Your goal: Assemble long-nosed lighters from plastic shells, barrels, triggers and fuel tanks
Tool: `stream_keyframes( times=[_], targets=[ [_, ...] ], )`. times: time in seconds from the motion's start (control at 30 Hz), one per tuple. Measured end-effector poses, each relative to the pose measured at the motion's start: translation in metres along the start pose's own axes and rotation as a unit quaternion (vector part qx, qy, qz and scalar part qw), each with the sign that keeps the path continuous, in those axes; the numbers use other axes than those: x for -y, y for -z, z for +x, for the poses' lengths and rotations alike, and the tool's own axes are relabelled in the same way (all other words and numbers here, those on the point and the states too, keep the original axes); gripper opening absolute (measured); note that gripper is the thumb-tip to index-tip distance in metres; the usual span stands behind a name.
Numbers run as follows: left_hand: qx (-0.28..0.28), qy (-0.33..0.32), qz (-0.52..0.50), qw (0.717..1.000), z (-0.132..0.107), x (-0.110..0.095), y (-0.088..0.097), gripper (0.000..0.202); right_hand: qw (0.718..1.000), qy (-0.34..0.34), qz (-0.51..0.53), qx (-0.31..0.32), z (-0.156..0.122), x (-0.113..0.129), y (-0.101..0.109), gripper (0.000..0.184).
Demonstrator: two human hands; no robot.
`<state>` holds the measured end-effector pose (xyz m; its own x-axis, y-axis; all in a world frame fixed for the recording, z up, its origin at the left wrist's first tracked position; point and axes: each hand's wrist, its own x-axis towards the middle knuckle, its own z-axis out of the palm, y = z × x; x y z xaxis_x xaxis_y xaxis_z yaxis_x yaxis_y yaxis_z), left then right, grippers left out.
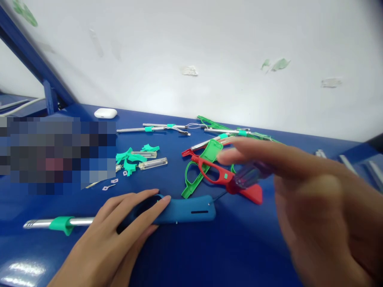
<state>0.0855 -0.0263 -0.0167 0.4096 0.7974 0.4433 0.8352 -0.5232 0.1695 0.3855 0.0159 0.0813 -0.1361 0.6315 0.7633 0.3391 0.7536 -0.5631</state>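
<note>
My left hand (pixel 128 223) is closed around a blue utility lighter (pixel 185 209) lying on the table, its handle end pointing right. The lighter's metal tube (pixel 82 221) sticks out to the left, with a green sleeve (pixel 61 224) around it. My right hand (pixel 323 199), partly blurred, grips a screwdriver (pixel 251 174) with a clear purplish handle. Its thin shaft slants down left, and the tip is at a small hole near the right end of the blue handle. Whether it sits in a screw is too small to tell.
Red handle shells (pixel 218 173) and green handle shells (pixel 196 179) lie behind the lighter. Several metal tubes with wires (pixel 155 128) lie farther back. Clear fuel tanks (pixel 154 163) and teal pieces (pixel 130 165) are at centre-left. A white case (pixel 105 113) stands before the white wall (pixel 209 48).
</note>
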Motion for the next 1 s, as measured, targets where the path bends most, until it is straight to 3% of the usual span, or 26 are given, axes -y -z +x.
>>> stream_keyframes(
  times=[0.03,0.1,0.23,0.33,0.5,0.67,0.73,0.87,1.0],
  targets=[
    [-0.004,0.004,-0.001,1.000,0.003,-0.002,0.000,0.066,1.000,-0.002,-0.006,0.022,0.000,0.000,0.000,0.054],
    [-0.007,0.019,-0.003,1.000,0.013,-0.009,0.001,0.054,1.000,0.001,0.002,-0.007,0.002,0.003,-0.003,0.060],
    [-0.020,0.038,-0.008,0.999,0.040,-0.026,0.004,0.038,0.991,-0.003,0.040,-0.126,0.013,0.011,-0.017,0.047],
    [-0.022,0.038,-0.009,0.999,0.048,-0.030,0.005,0.038,0.991,-0.023,0.053,-0.123,0.016,0.012,-0.017,0.042],
    [-0.015,0.032,-0.003,0.999,0.022,-0.015,0.002,0.044,0.996,-0.046,0.069,-0.037,0.010,0.002,-0.010,0.058],
    [-0.010,-0.005,-0.004,1.000,0.002,-0.002,-0.001,0.068,0.997,-0.002,0.042,-0.070,0.008,0.001,-0.008,0.049],
    [-0.011,-0.006,-0.007,1.000,0.002,-0.001,-0.001,0.069,0.998,-0.020,0.058,-0.032,0.010,0.003,-0.005,0.043],
    [-0.006,-0.003,-0.006,1.000,0.005,-0.002,0.000,0.068,0.998,-0.018,0.051,-0.044,0.014,0.004,-0.006,0.060],
    [-0.002,0.001,-0.017,1.000,0.006,-0.004,0.002,0.070,0.994,-0.022,0.088,-0.054,0.015,0.004,-0.010,0.044]
  ],
)
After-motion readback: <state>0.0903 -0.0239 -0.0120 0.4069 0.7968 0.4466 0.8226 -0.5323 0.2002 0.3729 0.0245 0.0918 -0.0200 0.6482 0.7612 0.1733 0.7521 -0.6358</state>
